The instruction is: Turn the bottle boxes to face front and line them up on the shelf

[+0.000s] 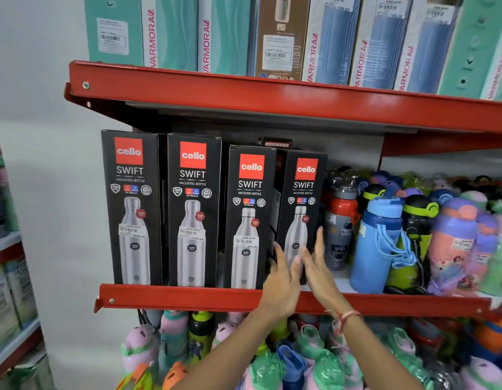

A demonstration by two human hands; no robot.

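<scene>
I see four bottle boxes facing front, both hands at the rightmost box point(301, 218), left hand point(282, 280) fingers spread, right hand point(318, 266) flat, open

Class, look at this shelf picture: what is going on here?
A person is straightening four black bottle boxes on a red shelf. All four face front. Both hands are at the rightmost box, which sits slightly further back than the third box: the left hand at its left edge, the right hand, open, at its front. Loose bottles stand to the right.
</scene>
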